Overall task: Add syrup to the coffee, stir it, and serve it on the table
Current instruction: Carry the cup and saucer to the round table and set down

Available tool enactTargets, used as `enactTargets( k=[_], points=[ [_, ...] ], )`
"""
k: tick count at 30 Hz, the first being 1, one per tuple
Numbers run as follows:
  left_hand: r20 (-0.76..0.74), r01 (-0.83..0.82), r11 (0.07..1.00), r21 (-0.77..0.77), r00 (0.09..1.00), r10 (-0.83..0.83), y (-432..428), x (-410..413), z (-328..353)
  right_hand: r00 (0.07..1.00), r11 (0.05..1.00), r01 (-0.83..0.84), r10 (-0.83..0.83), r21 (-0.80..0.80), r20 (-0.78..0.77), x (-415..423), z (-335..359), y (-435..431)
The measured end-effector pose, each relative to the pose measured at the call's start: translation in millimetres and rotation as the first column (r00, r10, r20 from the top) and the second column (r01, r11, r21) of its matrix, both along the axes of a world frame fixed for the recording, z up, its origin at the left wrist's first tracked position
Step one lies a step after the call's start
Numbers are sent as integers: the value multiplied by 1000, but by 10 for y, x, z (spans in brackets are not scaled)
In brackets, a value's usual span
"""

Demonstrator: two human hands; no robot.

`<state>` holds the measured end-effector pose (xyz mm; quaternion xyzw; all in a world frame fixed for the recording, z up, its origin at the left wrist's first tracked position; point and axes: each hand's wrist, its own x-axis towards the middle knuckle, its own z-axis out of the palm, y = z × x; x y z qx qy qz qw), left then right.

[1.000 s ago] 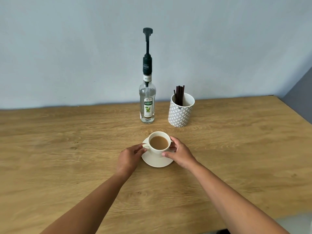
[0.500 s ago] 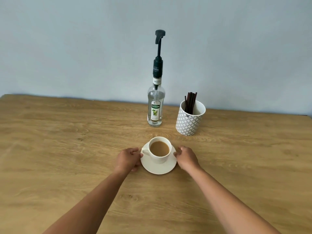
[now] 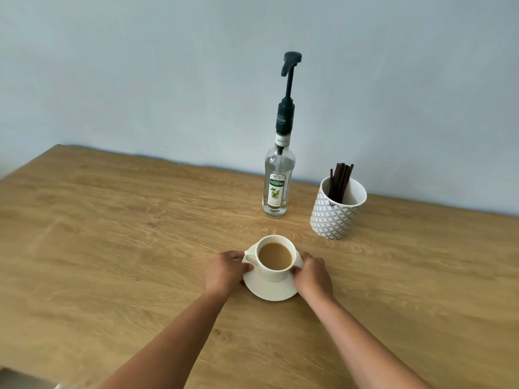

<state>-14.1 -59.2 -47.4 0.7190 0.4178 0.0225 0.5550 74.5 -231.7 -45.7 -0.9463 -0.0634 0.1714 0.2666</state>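
A white cup of milky coffee (image 3: 275, 257) stands on a white saucer (image 3: 271, 290) near the middle of the wooden table (image 3: 112, 248). My left hand (image 3: 226, 272) grips the saucer's left rim, thumb beside the cup's handle. My right hand (image 3: 313, 275) grips the saucer's right rim. Behind the cup stands a clear syrup bottle (image 3: 278, 186) with a tall dark pump. To its right, dark stir sticks (image 3: 340, 181) poke out of a patterned white holder (image 3: 335, 217).
A pale blue wall (image 3: 168, 80) runs along the table's far edge. The table's left corner shows at the far left, and its near edge at the bottom left.
Both hands moved from the cup's sides down to the saucer's rim. The view has swung left, so the bottle and holder now sit further right.
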Motion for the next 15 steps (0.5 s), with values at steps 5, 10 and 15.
enactTargets(
  k=[5,10,15],
  points=[
    [29,-49,994,-95,998,52,33,-11,-1,1000,987,25,-21,157,-22,34,-4,3],
    [64,-107,973,-204,990,123,74,-99,-29,997,953,49,-31,298,-66,35,-31,15],
    [119,-206,933,-294,961,250,111,-297,-44,995,916,20,20,400,-96,-17,-68,90]
  ],
)
